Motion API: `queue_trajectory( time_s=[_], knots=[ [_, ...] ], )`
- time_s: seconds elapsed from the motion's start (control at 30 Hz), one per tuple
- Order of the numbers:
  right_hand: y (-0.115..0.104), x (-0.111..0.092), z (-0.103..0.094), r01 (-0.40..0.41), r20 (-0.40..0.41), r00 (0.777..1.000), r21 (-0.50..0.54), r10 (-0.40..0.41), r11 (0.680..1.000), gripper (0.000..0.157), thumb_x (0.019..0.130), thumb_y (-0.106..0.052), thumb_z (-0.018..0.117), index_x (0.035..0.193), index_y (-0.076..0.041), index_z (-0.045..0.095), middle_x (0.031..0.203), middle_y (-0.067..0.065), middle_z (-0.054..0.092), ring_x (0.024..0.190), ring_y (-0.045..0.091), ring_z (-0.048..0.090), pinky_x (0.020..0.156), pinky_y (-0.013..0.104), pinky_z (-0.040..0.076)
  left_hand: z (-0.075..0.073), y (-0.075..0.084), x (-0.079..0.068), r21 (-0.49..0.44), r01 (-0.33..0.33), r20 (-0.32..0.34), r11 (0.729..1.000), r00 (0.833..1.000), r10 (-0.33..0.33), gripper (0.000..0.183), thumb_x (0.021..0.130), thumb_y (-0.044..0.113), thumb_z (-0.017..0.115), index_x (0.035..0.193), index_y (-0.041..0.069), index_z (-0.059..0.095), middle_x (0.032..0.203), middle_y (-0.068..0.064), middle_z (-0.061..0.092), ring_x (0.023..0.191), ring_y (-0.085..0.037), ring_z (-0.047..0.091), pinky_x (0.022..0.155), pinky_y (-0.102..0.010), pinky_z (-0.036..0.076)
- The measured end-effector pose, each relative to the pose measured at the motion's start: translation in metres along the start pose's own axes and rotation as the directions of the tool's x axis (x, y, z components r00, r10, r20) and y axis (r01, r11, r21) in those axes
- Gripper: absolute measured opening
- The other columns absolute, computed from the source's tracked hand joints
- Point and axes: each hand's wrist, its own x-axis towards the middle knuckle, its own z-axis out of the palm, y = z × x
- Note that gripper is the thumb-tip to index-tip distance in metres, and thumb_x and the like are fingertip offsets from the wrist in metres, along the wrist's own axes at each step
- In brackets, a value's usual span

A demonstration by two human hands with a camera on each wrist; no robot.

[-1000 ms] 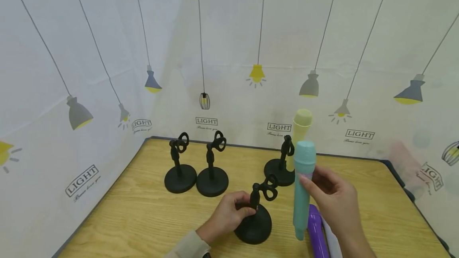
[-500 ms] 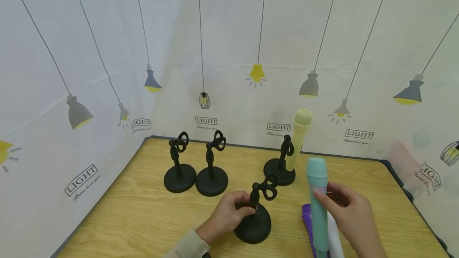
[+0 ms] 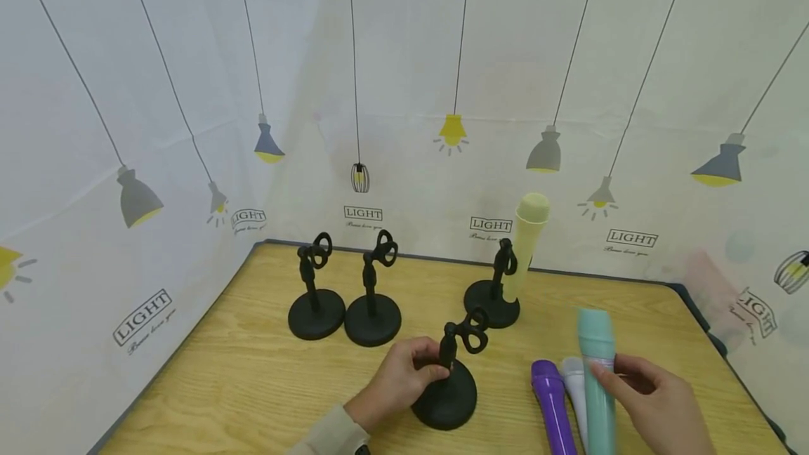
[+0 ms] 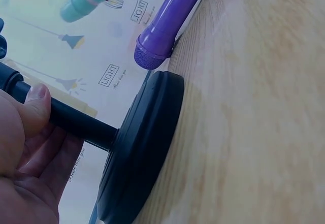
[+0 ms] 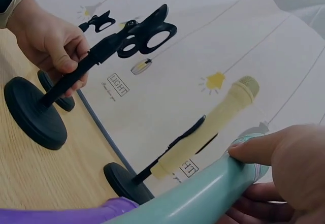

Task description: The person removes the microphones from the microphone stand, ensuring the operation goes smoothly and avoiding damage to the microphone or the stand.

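My left hand [image 3: 404, 379] grips the post of a black microphone stand [image 3: 446, 399] whose round base stands on the table; its ring-shaped clip holds nothing. In the right wrist view the left thumb and fingers [image 5: 62, 56] wrap that post. My right hand [image 3: 660, 399] pinches a teal microphone [image 3: 597, 371] just below its head, head end up, over the right side of the table. Beside it lie a purple microphone [image 3: 554, 406] and a white microphone [image 3: 574, 388], the white one partly hidden by the teal. In the left wrist view the purple microphone [image 4: 162, 33] points toward the stand's base.
A yellow microphone [image 3: 528, 244] sits tilted in the clip of another black stand [image 3: 491, 304] at the back. Two more black stands [image 3: 317, 314], [image 3: 373, 318] with bare clips stand at the back left. A printed white sheet [image 3: 404, 90] walls the wooden table [image 3: 253, 385].
My right hand has carried the teal microphone right and down, from in front of the yellow microphone to beside the purple and white ones. The left hand and its stand stay put.
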Motion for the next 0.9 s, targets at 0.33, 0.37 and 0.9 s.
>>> queue_trajectory(
  time_s=[0.33,0.37,0.9],
  knots=[
    [0.024,0.001,-0.011,-0.115,0.035,0.993,0.029,0.114,0.993,0.107,0.094,-0.072,0.071,0.151,0.016,0.047,0.13,0.032,0.071,0.097,0.024,0.076,0.08,0.043,0.065,0.001,-0.001,-0.003,-0.014,-0.002,-0.013,1.0,1.0,0.002,0.011,0.096,0.006,0.08,0.106,0.009,0.079,0.106,-0.008,0.082,0.097,-0.003,0.071,0.089,-0.019,0.058],
    [0.026,0.001,-0.011,-0.123,0.035,0.992,0.03,0.122,0.992,0.108,0.094,-0.071,0.071,0.151,0.016,0.047,0.129,0.032,0.072,0.096,0.024,0.076,0.08,0.043,0.065,0.001,-0.002,-0.003,-0.015,-0.004,-0.012,1.0,1.0,0.003,0.011,0.096,0.006,0.08,0.107,0.009,0.079,0.106,-0.009,0.082,0.097,-0.003,0.072,0.089,-0.019,0.059],
    [0.057,0.007,-0.017,-0.205,0.068,0.976,-0.05,0.209,0.977,0.116,0.09,-0.079,0.069,0.148,0.019,0.047,0.12,0.034,0.072,0.09,0.027,0.073,0.074,0.042,0.061,-0.001,0.0,-0.002,0.006,-0.003,-0.008,1.0,1.0,0.004,0.012,0.097,0.004,0.079,0.108,0.006,0.078,0.106,-0.007,0.082,0.098,-0.004,0.073,0.089,-0.02,0.059]
  ],
)
